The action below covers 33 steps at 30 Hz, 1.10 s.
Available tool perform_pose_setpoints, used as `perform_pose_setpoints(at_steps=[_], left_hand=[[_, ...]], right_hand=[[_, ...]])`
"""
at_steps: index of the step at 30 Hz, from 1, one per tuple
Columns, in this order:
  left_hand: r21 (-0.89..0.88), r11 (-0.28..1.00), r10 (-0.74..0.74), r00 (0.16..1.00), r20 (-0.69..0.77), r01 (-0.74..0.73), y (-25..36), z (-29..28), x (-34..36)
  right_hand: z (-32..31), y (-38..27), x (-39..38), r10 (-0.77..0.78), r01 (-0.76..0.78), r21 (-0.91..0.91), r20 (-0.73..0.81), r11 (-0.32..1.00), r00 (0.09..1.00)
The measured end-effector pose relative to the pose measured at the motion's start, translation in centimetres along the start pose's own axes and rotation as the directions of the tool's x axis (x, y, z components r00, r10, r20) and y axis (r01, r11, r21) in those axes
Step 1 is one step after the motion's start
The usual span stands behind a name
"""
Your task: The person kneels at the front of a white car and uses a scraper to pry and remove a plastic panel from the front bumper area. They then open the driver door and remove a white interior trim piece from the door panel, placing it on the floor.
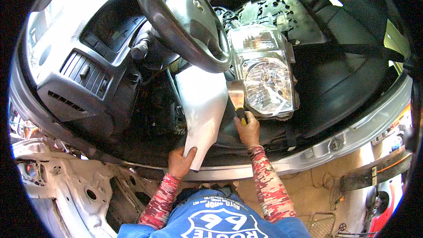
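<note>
The left hand (179,162) closes around the narrow lower end of the silver-painted, curved body panel (202,105), at 6 o'clock. At 5 o'clock the right hand (249,130) wraps the handle of the flat metal-bladed scraper (236,94). The panel is judged light, stiff and slippery; grip near its edges. Beyond, at 1 o'clock, lies the fragile clear plastic headlamp unit (266,77). The black steering wheel (176,22) hides the panel's top.

Silver-white panel (202,105), clear chrome-backed headlight (264,72), black steering wheel (176,22), grey dashboard (83,75), black seat (343,70); sleeves (269,185) in red-and-white digital camouflage, blue shirt (220,220) printed white.
</note>
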<state>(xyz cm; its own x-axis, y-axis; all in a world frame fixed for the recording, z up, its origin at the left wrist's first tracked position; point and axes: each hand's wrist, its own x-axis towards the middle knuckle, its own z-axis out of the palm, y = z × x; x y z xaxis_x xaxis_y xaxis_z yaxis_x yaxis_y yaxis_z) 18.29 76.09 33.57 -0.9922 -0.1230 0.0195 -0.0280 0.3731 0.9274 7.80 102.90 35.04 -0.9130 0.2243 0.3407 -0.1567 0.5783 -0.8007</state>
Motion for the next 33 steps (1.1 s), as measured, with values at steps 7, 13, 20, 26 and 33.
perform_pose_setpoints(at_steps=[7, 13, 20, 26, 33], left_hand=[[-0.048, 0.973, -0.212, 0.954, 0.211, 0.226, -0.7, -0.2, 0.1], [-0.265, 0.938, -0.137, 0.942, 0.306, 0.222, -3.3, 0.2, 2.6], [-0.146, 0.989, 0.039, 0.954, 0.297, 0.005, -1.9, 0.3, 5.5], [-0.28, 0.899, -0.254, 0.921, 0.297, 0.338, -2.7, 0.2, 6.8], [-0.284, 0.953, -0.098, 0.995, 0.035, 0.104, -10.0, 2.0, 8.7]], right_hand=[[-0.8, -0.2, -0.7, -0.073, 0.071, 0.04, 0.049, 0.997, 0.996], [-0.8, 0.9, -2.1, -0.1, 0.1, 0.009, 0.102, 0.995, 0.99], [-2.2, 0.0, -3.9, -0.202, 0.198, 0.073, 0.043, 0.977, 0.979], [-4.2, -2.0, -4.8, -0.167, 0.163, 0.073, 0.058, 0.984, 0.984], [-6.2, -2.9, -9.5, -0.098, 0.089, 0.049, 0.217, 0.995, 0.971]])
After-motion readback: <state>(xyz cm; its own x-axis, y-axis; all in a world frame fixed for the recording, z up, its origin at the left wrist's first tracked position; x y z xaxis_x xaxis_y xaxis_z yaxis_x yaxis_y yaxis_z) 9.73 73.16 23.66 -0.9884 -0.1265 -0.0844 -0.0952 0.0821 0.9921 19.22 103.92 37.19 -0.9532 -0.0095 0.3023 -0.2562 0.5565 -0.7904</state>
